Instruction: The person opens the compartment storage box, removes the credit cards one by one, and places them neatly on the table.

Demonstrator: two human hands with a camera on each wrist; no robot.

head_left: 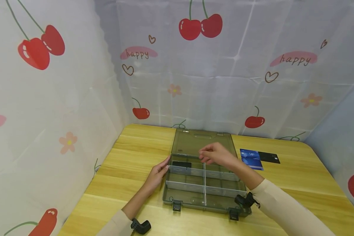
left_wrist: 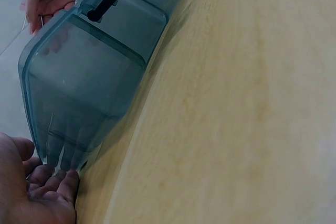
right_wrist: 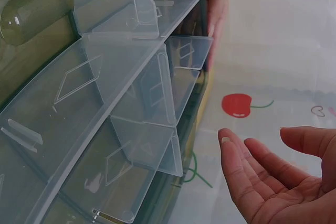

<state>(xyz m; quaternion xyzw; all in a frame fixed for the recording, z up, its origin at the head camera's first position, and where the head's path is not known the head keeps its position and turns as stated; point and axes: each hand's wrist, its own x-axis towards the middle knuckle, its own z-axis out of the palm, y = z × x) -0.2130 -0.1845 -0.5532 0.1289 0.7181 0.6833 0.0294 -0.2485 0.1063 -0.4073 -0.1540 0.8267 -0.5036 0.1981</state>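
A translucent grey-green compartment box (head_left: 205, 206) lies on the table with its lid (head_left: 191, 141) folded back. Against its left side rests my left hand (head_left: 155, 174), fingertips on the outer wall and thumb near the rim; the left wrist view shows these fingers (left_wrist: 55, 182) touching the wall. Over the back compartments hovers my right hand (head_left: 216, 154), its fingers loosely bent around nothing. From the right wrist view, that palm (right_wrist: 283, 182) is bare, with thumb and fingers apart. A black card (head_left: 181, 164) lies in the back left compartment.
Right of the box, a blue card (head_left: 251, 159) lies beside a black card (head_left: 269, 157) on the wooden table (head_left: 135, 154). Clear dividers (head_left: 186, 186) split the box into several compartments. Two dark latches (head_left: 177, 206) hang from its front edge. A cherry-print curtain (head_left: 206, 82) encloses the table.
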